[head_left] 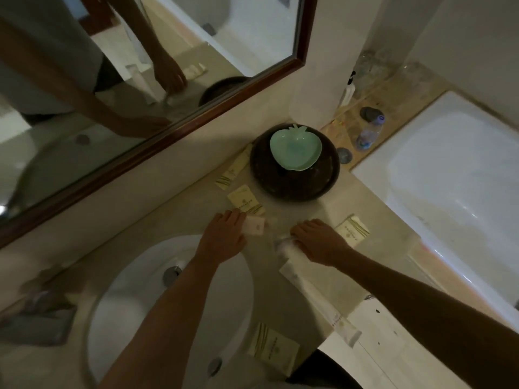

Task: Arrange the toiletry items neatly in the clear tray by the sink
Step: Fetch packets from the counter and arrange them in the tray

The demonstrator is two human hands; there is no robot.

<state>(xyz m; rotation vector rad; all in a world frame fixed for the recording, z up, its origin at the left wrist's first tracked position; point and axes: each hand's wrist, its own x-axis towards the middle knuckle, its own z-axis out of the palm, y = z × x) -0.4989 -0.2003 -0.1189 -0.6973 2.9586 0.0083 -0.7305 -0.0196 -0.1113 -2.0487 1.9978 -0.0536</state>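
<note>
Two hands showed: the left hand (224, 237) and the right hand (320, 241). Four cream sachets lay on the bench (309, 209): one by the mirror (229, 175), a second (245, 202) just below it, a third (352, 230) beside the right hand, and a fourth (273, 349) near the sink (134, 290). There was one small pink packet (254, 225), one long white wrapped packet (317, 299), one dark bowl (295, 176), one green apple-shaped dish (295, 150) and one water bottle (369, 131).

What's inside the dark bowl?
A green apple-shaped dish sits tilted in the dark bowl. Whatever lies beneath the dish is covered.
</note>
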